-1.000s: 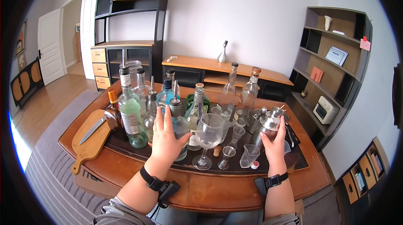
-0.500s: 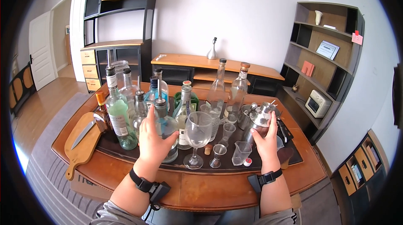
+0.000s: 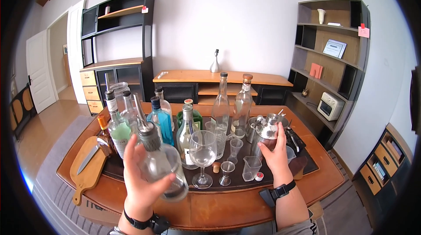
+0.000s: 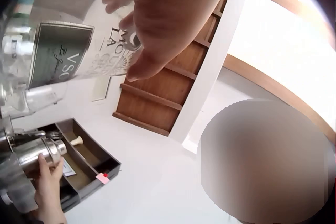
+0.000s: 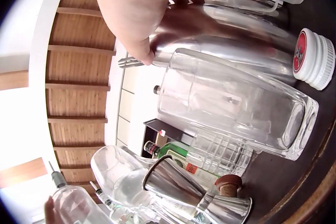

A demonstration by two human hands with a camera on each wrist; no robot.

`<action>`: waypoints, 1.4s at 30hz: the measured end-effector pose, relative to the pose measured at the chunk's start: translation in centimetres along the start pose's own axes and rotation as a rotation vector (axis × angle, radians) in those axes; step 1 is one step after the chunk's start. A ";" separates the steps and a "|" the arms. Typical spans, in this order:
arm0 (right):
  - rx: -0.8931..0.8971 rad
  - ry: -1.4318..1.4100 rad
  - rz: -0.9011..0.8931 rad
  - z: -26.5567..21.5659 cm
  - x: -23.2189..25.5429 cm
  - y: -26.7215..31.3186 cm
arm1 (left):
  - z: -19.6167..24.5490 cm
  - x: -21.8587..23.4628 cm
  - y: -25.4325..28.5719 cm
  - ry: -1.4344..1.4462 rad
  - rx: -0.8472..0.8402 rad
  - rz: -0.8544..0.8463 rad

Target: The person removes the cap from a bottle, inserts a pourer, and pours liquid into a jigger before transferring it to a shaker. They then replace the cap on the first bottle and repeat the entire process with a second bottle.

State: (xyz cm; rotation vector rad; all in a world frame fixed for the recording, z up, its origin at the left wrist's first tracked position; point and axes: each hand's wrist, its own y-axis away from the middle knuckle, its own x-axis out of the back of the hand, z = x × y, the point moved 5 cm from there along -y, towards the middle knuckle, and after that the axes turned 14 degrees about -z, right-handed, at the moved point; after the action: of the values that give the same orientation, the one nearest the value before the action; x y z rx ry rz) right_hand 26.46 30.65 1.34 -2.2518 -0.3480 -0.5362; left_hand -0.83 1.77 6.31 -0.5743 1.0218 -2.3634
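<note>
My left hand (image 3: 142, 184) grips a clear glass bottle (image 3: 164, 165) with a metal pourer, held up in front of the table's near edge and leaning slightly. The left wrist view shows its dark label (image 4: 60, 53). On the right, my right hand (image 3: 277, 158) holds a steel cocktail shaker (image 3: 266, 130) standing on the dark mat, its thumb along the near side. Between the hands are a stemmed glass (image 3: 203, 151), a steel jigger (image 3: 226, 175) and a cork (image 3: 216, 167). A small clear glass pitcher (image 5: 236, 103) stands just before the shaker, beside a white-and-red cap (image 5: 314, 58).
Several bottles crowd the table's left and back, among them a blue bottle (image 3: 161, 123) and two tall clear ones. A knife (image 3: 87, 159) lies on a wooden board (image 3: 85, 178) at the left. Bar tools (image 3: 294, 140) lie at the right.
The bottle in my left hand has come up off the mat and toward me, and now leans. My right hand stays on the shaker. The head view has shifted.
</note>
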 end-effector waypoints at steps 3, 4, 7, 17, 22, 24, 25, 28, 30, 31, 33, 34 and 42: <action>-0.006 0.022 -0.004 -0.3 0.1 0.0 | 0.8 -1.7 0.5 0.352 0.097 -0.147; -0.013 0.023 -0.010 -0.3 0.1 0.0 | 0.5 -1.9 0.9 0.304 0.079 -0.245; 0.017 0.045 -0.006 -0.2 0.2 0.0 | 0.1 -4.1 1.4 0.182 0.070 -0.463; 0.231 0.145 0.354 -3.6 3.4 1.4 | -0.2 -7.6 2.0 -0.110 -0.111 -0.545; 0.326 -0.162 -0.077 -13.3 2.3 -0.2 | -0.5 -8.0 1.8 -0.215 -0.202 -0.528; 0.397 -0.145 -0.352 -18.0 0.1 -1.3 | -0.6 -8.1 2.1 -0.197 -0.251 -0.521; 0.537 -0.077 -0.442 -19.7 -1.1 -1.6 | -0.6 -8.1 2.0 -0.183 -0.276 -0.522; 0.334 -0.045 -0.683 -21.2 -3.9 -1.6 | -2.3 -8.0 2.5 -0.117 -0.198 -0.601; 0.319 -0.149 -0.697 -20.3 -5.7 -1.8 | -3.2 -7.8 3.0 -0.076 -0.184 -0.581; 0.290 -0.197 -0.706 -19.8 -5.9 -1.9 | -3.4 -7.9 3.1 -0.071 -0.200 -0.609; 0.234 -0.292 -0.735 -19.0 -6.2 -2.0 | -3.7 -8.0 3.3 -0.058 -0.226 -0.654; 0.218 -0.431 -0.741 -18.5 -6.5 -1.9 | -3.5 -8.0 3.4 -0.067 -0.264 -0.665; 0.533 -0.200 -0.413 -20.3 -4.2 -1.3 | -2.6 -8.3 2.9 -0.036 -0.369 -0.578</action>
State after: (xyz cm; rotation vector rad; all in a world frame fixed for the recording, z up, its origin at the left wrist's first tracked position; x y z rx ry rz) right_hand 16.86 15.96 12.44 -1.7173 -0.9526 -0.3668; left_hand 5.02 6.35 1.01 -1.1796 1.4406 -2.6357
